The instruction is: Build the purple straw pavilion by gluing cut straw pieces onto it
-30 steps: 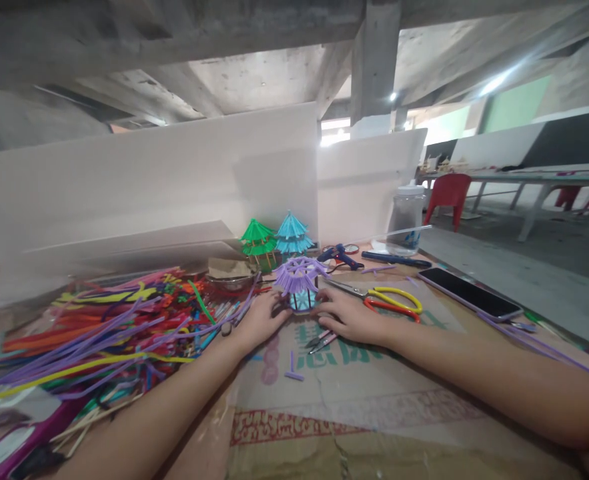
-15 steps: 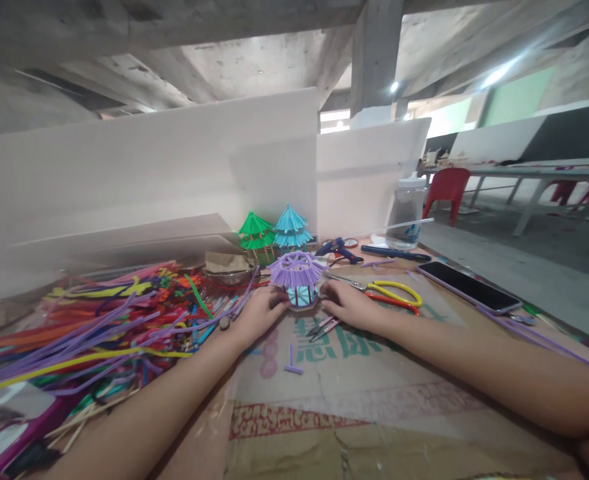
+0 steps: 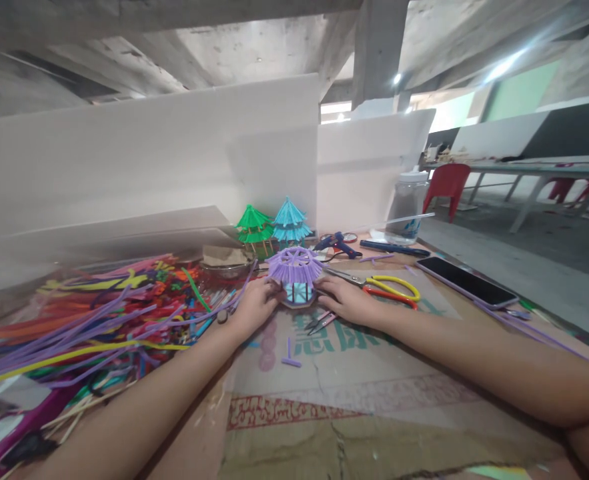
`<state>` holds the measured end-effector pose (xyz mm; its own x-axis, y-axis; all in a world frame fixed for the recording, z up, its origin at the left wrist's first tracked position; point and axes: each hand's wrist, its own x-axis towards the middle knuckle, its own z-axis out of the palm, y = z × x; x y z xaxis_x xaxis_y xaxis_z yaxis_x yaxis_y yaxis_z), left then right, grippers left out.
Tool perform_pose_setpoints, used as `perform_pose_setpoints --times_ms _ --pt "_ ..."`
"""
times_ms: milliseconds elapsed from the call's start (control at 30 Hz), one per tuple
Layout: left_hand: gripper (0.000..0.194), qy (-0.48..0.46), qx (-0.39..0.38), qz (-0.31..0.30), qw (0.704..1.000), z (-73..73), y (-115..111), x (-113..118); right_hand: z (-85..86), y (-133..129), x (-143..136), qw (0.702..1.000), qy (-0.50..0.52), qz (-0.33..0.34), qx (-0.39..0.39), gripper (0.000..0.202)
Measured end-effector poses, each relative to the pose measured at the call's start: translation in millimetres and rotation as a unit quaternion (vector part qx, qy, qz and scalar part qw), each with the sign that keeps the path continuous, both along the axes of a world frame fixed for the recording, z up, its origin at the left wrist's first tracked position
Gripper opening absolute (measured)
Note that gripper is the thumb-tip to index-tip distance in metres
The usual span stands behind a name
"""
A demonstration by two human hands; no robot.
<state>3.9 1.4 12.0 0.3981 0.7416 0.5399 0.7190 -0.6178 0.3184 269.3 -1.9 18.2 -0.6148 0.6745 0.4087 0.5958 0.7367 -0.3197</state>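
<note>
A small model pavilion [image 3: 295, 270] stands upright on the table before me, with a purple pipe-cleaner roof, an open spoked top and a light blue base. My left hand [image 3: 255, 305] grips its left side, fingers bent around the base edge. Opposite, my right hand [image 3: 348, 301] holds the right side, its fingertips at the base. Small snips [image 3: 320, 323] lie under the right hand. Beyond that hand is a pair of scissors [image 3: 394, 288] with yellow and red handles. A cut purple piece [image 3: 291, 361] lies in front of the model.
Pipe cleaners [image 3: 99, 313] of many colours heap at left. Behind stand a green model pavilion [image 3: 254, 225] and a blue model pavilion [image 3: 290, 220]. A glue gun [image 3: 338, 244], a bottle [image 3: 408, 207] and a phone [image 3: 467, 281] lie or stand to the right.
The view has shifted slightly, so the table things sit a little higher in the picture. Both hands keep their places on the model pavilion, with the right fingers shifted slightly.
</note>
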Motion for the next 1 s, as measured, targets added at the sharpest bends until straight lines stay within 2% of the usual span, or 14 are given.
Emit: perform_pose_setpoints --times_ms 333,633,867,1000 --pt "0.021 -0.043 0.036 0.010 0.998 8.3 -15 10 -0.7 3 0 1.000 0.006 -0.023 -0.012 0.027" --pt "0.023 -0.043 0.023 0.002 0.999 8.6 -17 11 2.1 2 0 0.997 0.036 -0.051 -0.040 0.028" --pt "0.024 -0.044 -0.002 -0.037 0.998 1.1 -8 6 4.9 1 3 0.992 0.066 -0.064 -0.090 0.025" --pt "0.016 -0.063 -0.017 -0.009 0.998 -5.0 -3 5 5.2 0 2 0.987 0.084 -0.073 -0.119 0.019"
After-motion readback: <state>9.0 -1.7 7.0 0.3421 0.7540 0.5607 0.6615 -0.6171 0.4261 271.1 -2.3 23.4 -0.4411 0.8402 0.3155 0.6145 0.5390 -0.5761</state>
